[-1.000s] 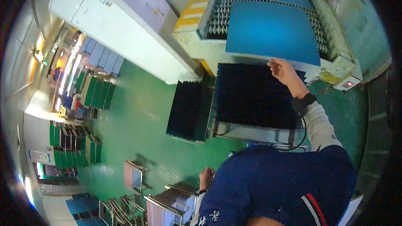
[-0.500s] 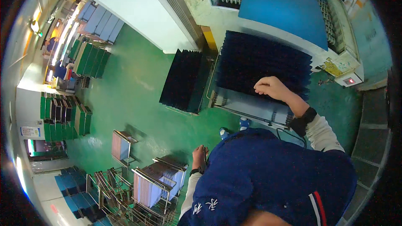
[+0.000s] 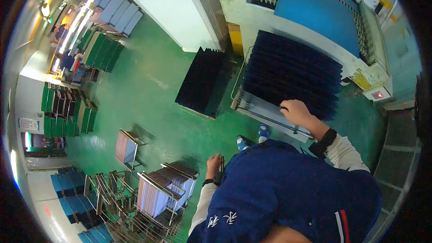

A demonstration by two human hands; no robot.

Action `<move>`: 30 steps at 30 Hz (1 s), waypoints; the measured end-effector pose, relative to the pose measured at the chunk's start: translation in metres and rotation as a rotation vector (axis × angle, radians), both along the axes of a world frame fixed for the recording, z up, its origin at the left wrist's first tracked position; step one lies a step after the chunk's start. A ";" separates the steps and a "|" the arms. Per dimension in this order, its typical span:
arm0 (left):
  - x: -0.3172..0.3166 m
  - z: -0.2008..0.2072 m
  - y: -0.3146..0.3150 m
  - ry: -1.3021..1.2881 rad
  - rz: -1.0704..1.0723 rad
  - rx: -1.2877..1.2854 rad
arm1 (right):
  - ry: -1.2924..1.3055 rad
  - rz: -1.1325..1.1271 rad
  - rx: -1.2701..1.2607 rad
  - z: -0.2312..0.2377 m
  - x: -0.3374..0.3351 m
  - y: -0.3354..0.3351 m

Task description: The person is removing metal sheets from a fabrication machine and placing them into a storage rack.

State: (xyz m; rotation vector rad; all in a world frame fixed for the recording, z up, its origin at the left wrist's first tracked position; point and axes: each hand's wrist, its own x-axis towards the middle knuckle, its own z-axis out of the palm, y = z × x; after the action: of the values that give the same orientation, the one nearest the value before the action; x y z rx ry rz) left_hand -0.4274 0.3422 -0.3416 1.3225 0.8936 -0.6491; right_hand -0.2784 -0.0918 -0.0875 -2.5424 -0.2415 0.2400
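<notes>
My right hand is closed, its fingers curled in at the near edge of a rack of dark blue panels. The panels stand upright in a close row, and a pale sheet shows at the near end of their rack. Whether the fingertips touch a panel or the sheet, or pinch something, is hidden. Low by my left side hangs my left hand, fingers bent inward. What it holds, if anything, I cannot make out. A wire rack with pale boards stands on the floor nearest to it.
Behind the panels is a roller conveyor machine with a large blue panel on it. A second dark panel stack stands to its left, by a white cabinet. Green-sided stacks and blue stacks line the left side.
My right hand has come back toward me, from over the dark panels to their near edge. The view has turned slightly. My left hand stays low at my side.
</notes>
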 end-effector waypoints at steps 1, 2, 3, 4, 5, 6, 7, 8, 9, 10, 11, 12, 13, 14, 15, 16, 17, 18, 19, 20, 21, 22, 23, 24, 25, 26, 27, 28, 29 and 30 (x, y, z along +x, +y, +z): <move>-0.001 0.001 0.000 -0.008 0.010 0.000 | 0.053 0.005 -0.112 -0.008 0.000 0.000; -0.001 0.005 -0.003 -0.024 0.032 -0.002 | 0.104 0.003 -0.225 -0.016 0.001 -0.002; 0.000 0.008 -0.006 -0.039 0.055 -0.005 | 0.181 -0.036 -0.269 -0.027 0.002 -0.006; -0.002 0.006 -0.003 -0.050 0.070 -0.001 | 0.167 -0.023 -0.267 -0.027 0.004 -0.005; -0.004 0.000 0.002 -0.038 0.054 0.008 | 0.157 -0.075 -0.269 -0.025 0.006 -0.004; -0.006 -0.006 0.007 -0.025 0.038 0.017 | 0.148 -0.127 -0.270 -0.023 0.009 -0.004; -0.009 -0.015 0.012 -0.029 0.032 0.001 | 0.154 -0.161 -0.225 -0.023 0.013 -0.006; -0.013 -0.016 0.014 -0.040 0.040 0.006 | 0.141 -0.153 -0.220 -0.022 0.017 -0.006; -0.017 -0.017 0.015 -0.057 0.039 0.013 | 0.169 -0.173 -0.214 -0.017 0.020 -0.005; -0.016 -0.017 0.016 -0.076 0.039 0.021 | 0.195 -0.191 -0.208 -0.014 0.022 -0.004; -0.012 -0.011 0.013 -0.047 -0.128 0.170 | 0.210 -0.226 -0.202 -0.012 0.023 -0.003; -0.010 -0.004 0.009 -0.057 -0.123 0.172 | 0.199 -0.222 -0.201 -0.014 0.025 -0.003; -0.010 0.001 0.004 -0.051 0.012 0.070 | 0.210 -0.221 -0.224 -0.015 0.024 -0.006; -0.011 0.000 0.001 -0.044 0.151 -0.032 | 0.221 -0.214 -0.246 -0.016 0.023 -0.008; -0.010 -0.004 0.000 -0.047 0.230 -0.085 | 0.212 -0.210 -0.247 -0.018 0.021 -0.010; -0.012 -0.014 0.004 -0.057 0.242 -0.085 | 0.191 -0.211 -0.239 -0.021 0.018 -0.011; -0.012 -0.024 0.008 -0.028 0.159 -0.020 | 0.172 -0.214 -0.232 -0.023 0.016 -0.011; -0.012 -0.033 0.013 0.002 0.074 0.046 | 0.154 -0.219 -0.225 -0.023 0.015 -0.010; -0.018 -0.050 0.023 -0.006 0.094 0.051 | 0.216 -0.224 -0.190 -0.009 0.016 -0.002; -0.025 -0.067 0.035 -0.097 -0.091 0.124 | 0.204 -0.201 -0.184 -0.009 0.017 0.003; -0.028 -0.075 0.042 -0.181 -0.283 0.194 | 0.158 -0.167 -0.203 -0.011 0.017 0.004; -0.022 -0.072 0.038 -0.187 -0.286 0.191 | 0.115 -0.154 -0.229 -0.014 0.015 0.002; -0.013 -0.061 0.030 -0.118 -0.241 0.179 | 0.112 -0.172 -0.233 -0.014 0.014 -0.001; -0.010 -0.051 0.025 -0.046 -0.180 0.172 | 0.164 -0.193 -0.229 -0.009 0.014 0.001; -0.009 -0.048 0.024 -0.051 -0.178 0.175 | 0.215 -0.212 -0.220 -0.005 0.015 0.002; -0.009 -0.045 0.022 -0.069 -0.105 0.140 | 0.209 -0.209 -0.217 -0.009 0.015 0.001; -0.009 -0.042 0.021 -0.086 -0.033 0.104 | 0.169 -0.206 -0.212 -0.017 0.015 -0.003; -0.007 -0.033 0.017 -0.091 -0.036 0.104 | 0.131 -0.209 -0.210 -0.023 0.015 -0.006; -0.006 -0.025 0.013 -0.092 -0.003 0.094 | 0.128 -0.208 -0.208 -0.022 0.017 -0.005; -0.004 -0.017 0.010 -0.094 0.028 0.084 | 0.151 -0.220 -0.219 -0.020 0.017 -0.005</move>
State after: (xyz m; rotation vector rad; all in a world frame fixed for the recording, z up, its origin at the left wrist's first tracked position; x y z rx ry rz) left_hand -0.4312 0.3518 -0.3586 1.4018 0.8694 -0.5277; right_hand -0.2611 -0.0963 -0.1079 -2.7223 0.1295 0.3893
